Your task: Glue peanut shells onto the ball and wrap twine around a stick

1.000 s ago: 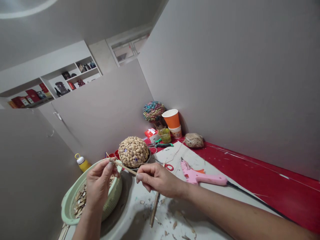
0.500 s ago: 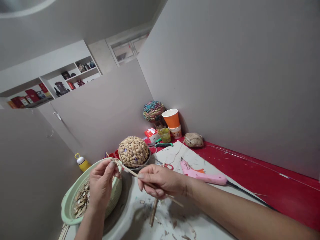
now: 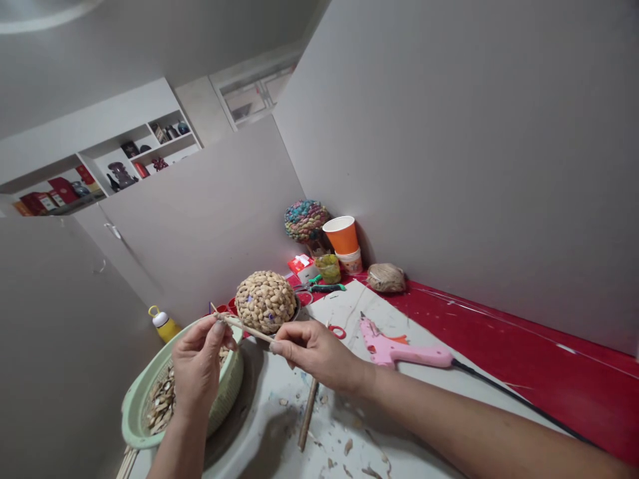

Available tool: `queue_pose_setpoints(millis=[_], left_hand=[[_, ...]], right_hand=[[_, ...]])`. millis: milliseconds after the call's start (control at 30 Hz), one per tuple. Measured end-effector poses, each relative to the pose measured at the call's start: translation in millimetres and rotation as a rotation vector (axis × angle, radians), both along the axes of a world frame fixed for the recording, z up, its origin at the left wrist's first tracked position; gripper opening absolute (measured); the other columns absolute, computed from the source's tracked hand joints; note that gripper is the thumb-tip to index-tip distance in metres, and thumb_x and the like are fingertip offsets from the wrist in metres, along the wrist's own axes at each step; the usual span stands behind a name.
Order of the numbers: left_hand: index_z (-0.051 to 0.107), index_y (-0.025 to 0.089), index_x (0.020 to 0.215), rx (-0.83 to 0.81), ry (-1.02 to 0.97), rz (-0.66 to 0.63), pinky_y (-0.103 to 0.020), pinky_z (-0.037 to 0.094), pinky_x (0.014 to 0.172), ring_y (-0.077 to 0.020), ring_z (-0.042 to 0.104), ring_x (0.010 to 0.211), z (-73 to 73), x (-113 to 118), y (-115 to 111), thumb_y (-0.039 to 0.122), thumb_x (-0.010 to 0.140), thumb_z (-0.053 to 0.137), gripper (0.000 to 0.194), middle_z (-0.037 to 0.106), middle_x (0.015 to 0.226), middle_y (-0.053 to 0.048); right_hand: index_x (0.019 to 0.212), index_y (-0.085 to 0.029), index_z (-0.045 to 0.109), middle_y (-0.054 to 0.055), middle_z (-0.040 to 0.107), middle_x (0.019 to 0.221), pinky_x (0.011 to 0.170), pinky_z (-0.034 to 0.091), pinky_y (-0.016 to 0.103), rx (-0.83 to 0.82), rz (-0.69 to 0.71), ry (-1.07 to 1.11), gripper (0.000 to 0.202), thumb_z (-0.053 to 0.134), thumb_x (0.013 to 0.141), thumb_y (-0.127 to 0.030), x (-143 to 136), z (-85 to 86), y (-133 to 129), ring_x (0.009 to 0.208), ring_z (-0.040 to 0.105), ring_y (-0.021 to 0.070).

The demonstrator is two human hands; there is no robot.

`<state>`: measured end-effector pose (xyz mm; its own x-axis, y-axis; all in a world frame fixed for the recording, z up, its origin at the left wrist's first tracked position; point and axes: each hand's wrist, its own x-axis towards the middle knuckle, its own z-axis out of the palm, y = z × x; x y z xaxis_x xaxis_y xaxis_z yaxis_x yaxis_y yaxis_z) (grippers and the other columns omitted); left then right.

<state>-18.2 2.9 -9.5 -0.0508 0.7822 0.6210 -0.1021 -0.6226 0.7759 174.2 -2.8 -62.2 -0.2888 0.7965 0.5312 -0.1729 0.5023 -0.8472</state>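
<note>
A thin pale stick (image 3: 249, 329) slants between my two hands. Near its upper left end, my left hand (image 3: 200, 356) pinches it between thumb and fingers. My right hand (image 3: 312, 352) has its thumb and fingers closed on the other end. Behind them a ball covered in peanut shells (image 3: 266, 301) rests in a bowl. Under my left hand is a green basket (image 3: 132, 409) holding shell pieces (image 3: 162, 402). A short brown stick (image 3: 308, 416) lies on the table below my right hand.
A pink glue gun (image 3: 404, 349) with a black cord lies on the right. Farther back are a twine ball (image 3: 386, 278), an orange cup (image 3: 341, 234), green-handled pliers (image 3: 327, 288) and a colourful tree model (image 3: 305, 221). Red scissors handles (image 3: 337, 331) show behind my right hand.
My right hand has turned and its fingers have shifted on the stick, whose lower right end no longer shows past the hand. My left hand has moved slightly left.
</note>
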Motion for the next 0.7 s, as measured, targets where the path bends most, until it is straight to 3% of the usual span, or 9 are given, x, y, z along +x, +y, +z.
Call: queue_pose_setpoints(millis=[500, 567, 700], left_hand=[[0.076, 0.019, 0.082, 0.046, 0.044, 0.023, -0.019, 0.048, 0.05, -0.0083, 0.055, 0.051, -1.8, -1.0, 2.1, 0.027, 0.074, 0.077, 0.011, 0.066, 0.063, 0.001], [0.076, 0.019, 0.082, 0.041, 0.048, 0.026, -0.018, 0.047, 0.05, -0.0074, 0.054, 0.05, -2.1, -0.8, 1.9, 0.026, 0.076, 0.076, 0.01, 0.065, 0.061, 0.002], [0.074, 0.018, 0.081, 0.026, 0.056, 0.043, -0.017, 0.046, 0.051, -0.0069, 0.054, 0.052, -2.2, -1.7, 3.5, 0.025, 0.078, 0.074, 0.008, 0.063, 0.061, 0.003]], right_hand=[[0.075, -0.017, 0.058, -0.007, 0.046, 0.045, 0.033, 0.02, 0.021, -0.252, 0.472, -0.024, 0.043, 0.051, 0.084, -0.058, 6.3, 2.9, 2.8, 0.033, 0.027, 0.0066], [0.074, -0.016, 0.057, -0.006, 0.047, 0.049, 0.038, 0.024, 0.021, -0.212, 0.356, -0.035, 0.037, 0.055, 0.084, -0.051, 5.6, 3.3, 2.2, 0.038, 0.032, 0.0074], [0.071, -0.016, 0.058, -0.004, 0.05, 0.061, 0.054, 0.031, 0.023, 0.077, -0.13, -0.067, 0.019, 0.067, 0.079, -0.03, 1.5, 0.2, 0.9, 0.058, 0.042, 0.0104]])
